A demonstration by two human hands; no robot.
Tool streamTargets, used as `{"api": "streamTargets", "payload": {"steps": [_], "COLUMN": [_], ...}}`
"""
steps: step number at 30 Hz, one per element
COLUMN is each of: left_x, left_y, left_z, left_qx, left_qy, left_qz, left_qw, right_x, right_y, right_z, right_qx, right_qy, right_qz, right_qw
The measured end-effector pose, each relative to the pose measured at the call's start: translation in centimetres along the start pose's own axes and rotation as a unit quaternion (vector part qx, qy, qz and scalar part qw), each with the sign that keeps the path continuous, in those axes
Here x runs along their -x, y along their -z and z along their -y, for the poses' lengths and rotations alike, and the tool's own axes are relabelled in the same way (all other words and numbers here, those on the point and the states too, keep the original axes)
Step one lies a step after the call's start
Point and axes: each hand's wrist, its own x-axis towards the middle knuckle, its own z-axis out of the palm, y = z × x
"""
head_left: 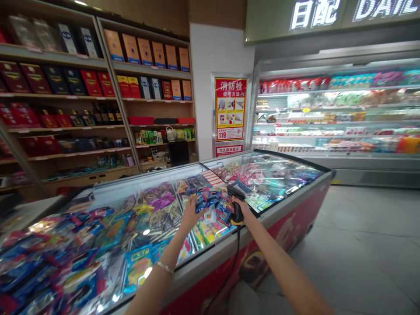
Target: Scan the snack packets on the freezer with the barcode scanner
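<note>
My left hand is closed on a small blue packet above the glass top of a chest freezer. In my right hand is a black and yellow barcode scanner, its cable hanging down the freezer's front. Several blue and red packets lie between the two hands. At the left, a large heap of blue and red packets covers the freezer top. Colourful frozen-food bags show through the glass.
Shelves of boxed goods stand behind the freezer at the left. A lit refrigerated display is at the back right, beside a red wall poster. Tiled floor shows at the right.
</note>
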Motion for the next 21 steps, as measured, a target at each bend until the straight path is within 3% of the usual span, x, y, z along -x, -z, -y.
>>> {"api": "streamTargets", "payload": {"steps": [7,17,21], "left_x": [1.0,0.7,0.8], "left_y": [-1.2,-0.9,-0.3], "left_z": [1.5,1.2,-0.1], "left_qx": [0.011,-0.025,-0.042], "left_qy": [-0.044,-0.052,-0.029], "left_qz": [0.009,0.033,0.049], "left_qw": [0.999,0.998,0.998], "right_x": [-0.3,-0.4,0.1], "right_y": [0.7,0.8,0.5], "right_z": [-0.9,-1.3,-0.8], "right_qx": [-0.017,-0.002,0.0], "right_qy": [0.035,0.032,0.029], "right_qz": [0.023,0.022,-0.005], "right_qw": [0.999,0.999,1.0]}}
